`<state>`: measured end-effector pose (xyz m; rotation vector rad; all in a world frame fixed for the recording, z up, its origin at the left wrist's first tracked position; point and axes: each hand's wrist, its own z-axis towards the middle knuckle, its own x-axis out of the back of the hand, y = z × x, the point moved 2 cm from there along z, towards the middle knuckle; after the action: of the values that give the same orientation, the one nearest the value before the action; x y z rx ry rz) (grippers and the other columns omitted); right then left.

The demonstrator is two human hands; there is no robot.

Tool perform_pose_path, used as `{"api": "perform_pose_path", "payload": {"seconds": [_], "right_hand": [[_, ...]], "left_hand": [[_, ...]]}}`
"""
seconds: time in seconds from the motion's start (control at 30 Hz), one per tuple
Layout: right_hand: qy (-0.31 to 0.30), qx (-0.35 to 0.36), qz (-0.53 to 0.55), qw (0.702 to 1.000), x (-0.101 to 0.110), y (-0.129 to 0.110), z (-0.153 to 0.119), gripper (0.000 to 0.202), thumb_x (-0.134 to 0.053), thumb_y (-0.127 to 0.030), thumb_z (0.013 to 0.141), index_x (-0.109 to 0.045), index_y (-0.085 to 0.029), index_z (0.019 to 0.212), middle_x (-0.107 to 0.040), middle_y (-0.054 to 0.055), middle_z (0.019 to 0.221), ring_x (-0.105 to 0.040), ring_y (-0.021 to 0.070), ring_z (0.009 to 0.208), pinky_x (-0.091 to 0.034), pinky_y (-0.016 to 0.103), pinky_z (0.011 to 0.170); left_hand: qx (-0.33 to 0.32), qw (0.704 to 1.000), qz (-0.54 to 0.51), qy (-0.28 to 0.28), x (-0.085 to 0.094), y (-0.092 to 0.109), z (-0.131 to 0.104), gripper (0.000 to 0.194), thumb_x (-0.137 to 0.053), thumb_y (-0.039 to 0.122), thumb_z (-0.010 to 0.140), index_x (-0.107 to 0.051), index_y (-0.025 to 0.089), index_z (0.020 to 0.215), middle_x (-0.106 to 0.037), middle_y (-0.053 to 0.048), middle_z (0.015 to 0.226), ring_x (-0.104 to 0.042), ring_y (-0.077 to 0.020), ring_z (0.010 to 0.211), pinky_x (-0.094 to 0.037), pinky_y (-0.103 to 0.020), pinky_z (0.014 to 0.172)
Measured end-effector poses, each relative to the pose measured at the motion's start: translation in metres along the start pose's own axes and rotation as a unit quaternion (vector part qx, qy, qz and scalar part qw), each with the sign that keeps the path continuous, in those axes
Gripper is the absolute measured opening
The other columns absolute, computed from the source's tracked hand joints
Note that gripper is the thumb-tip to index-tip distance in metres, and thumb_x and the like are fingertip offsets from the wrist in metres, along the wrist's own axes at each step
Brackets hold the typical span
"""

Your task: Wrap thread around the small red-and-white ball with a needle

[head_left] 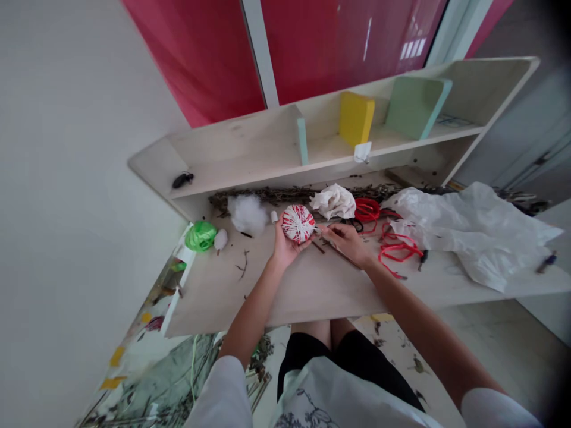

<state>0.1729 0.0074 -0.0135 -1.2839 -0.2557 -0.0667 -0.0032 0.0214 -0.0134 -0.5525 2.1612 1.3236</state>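
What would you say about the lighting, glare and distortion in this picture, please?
Head view: soft, rather dim light, with faint shadows on the desk; white reflections on the red window pane; black fade at the right corners; shelf slanting, edges seemingly stretched; winding on the ball readable, though slightly soft.

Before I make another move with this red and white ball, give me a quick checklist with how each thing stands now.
1. Red-and-white wound ball supported: ok, the left hand cradles it from below and the side.
2. Right hand near the ball: ok, its fingertips are just beside it.
3. What the right fingertips pinch: cannot tell, too small to make out.
4. Space between the hands free of sticks: not ok, a short brown stick shows there.
5. Coiled red cord apart from the ball: ok, crumpled white material lies between them.
6. Green ball away from both hands: ok, it sits at the desk's left end.
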Motion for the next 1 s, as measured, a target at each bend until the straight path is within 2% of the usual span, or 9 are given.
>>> {"api": "perform_pose_path", "payload": {"seconds": [0.17, 0.3, 0.53, 0.77, 0.93, 1.0], "right_hand": [[0.035, -0.007, 0.030, 0.999, 0.0038, 0.0019, 0.0019, 0.047, -0.058, -0.062, 0.076, -0.055, -0.017, 0.062, -0.041, -0.003, 0.052, -0.033, 0.0089, 0.050, -0.026, 0.024, 0.047], [0.052, -0.005, 0.046, 0.998, 0.0058, 0.0017, 0.0027, 0.047, -0.060, -0.062, 0.075, -0.052, -0.018, 0.059, -0.038, -0.004, 0.049, -0.032, 0.0085, 0.048, -0.024, 0.025, 0.046], [0.045, 0.002, 0.032, 0.998, 0.0053, 0.0005, 0.0025, 0.049, -0.057, -0.063, 0.077, -0.049, -0.018, 0.058, -0.038, -0.003, 0.049, -0.031, 0.0083, 0.048, -0.024, 0.025, 0.045], [0.035, 0.009, 0.026, 0.999, 0.0025, 0.0001, 0.0022, 0.048, -0.056, -0.063, 0.077, -0.051, -0.018, 0.060, -0.039, -0.003, 0.053, -0.032, 0.0090, 0.050, -0.026, 0.025, 0.047], [0.025, -0.002, 0.027, 0.999, 0.0010, 0.0007, 0.0026, 0.048, -0.056, -0.064, 0.076, -0.052, -0.018, 0.061, -0.039, -0.003, 0.053, -0.032, 0.0092, 0.051, -0.025, 0.024, 0.047], [0.026, -0.003, 0.034, 0.999, 0.0009, 0.0001, 0.0021, 0.049, -0.056, -0.064, 0.076, -0.051, -0.018, 0.061, -0.039, -0.003, 0.053, -0.032, 0.0090, 0.050, -0.025, 0.024, 0.046]], "left_hand": [[0.014, 1.000, 0.007, -0.015, 0.0002, -0.0003, 0.0003, 0.063, -0.032, 0.064, 0.085, -0.053, 0.019, 0.124, -0.069, -0.007, 0.075, -0.064, -0.0182, 0.054, -0.046, -0.023, 0.041], [0.021, 0.999, 0.009, -0.038, -0.0030, 0.0010, -0.0020, 0.062, -0.031, 0.065, 0.084, -0.059, 0.017, 0.111, -0.067, -0.007, 0.069, -0.060, -0.0169, 0.046, -0.035, -0.020, 0.031], [0.042, 0.996, 0.014, -0.073, -0.0072, -0.0012, -0.0031, 0.059, -0.036, 0.068, 0.081, -0.059, 0.017, 0.099, -0.064, -0.005, 0.063, -0.057, -0.0139, 0.040, -0.017, -0.014, 0.027], [0.037, 0.997, -0.036, -0.049, -0.0040, -0.0024, -0.0023, 0.053, -0.032, 0.062, 0.085, -0.057, 0.019, 0.101, -0.061, -0.003, 0.059, -0.053, -0.0123, 0.038, -0.018, -0.014, 0.026], [0.061, 0.993, -0.060, -0.076, -0.0032, -0.0060, 0.0002, 0.058, -0.036, 0.066, 0.083, -0.061, 0.016, 0.100, -0.062, -0.006, 0.061, -0.053, -0.0124, 0.038, -0.018, -0.014, 0.026], [0.086, 0.991, -0.047, -0.091, -0.0045, -0.0073, -0.0007, 0.062, -0.036, 0.069, 0.081, -0.062, 0.016, 0.101, -0.065, -0.008, 0.064, -0.057, -0.0152, 0.041, -0.025, -0.016, 0.026]]}}
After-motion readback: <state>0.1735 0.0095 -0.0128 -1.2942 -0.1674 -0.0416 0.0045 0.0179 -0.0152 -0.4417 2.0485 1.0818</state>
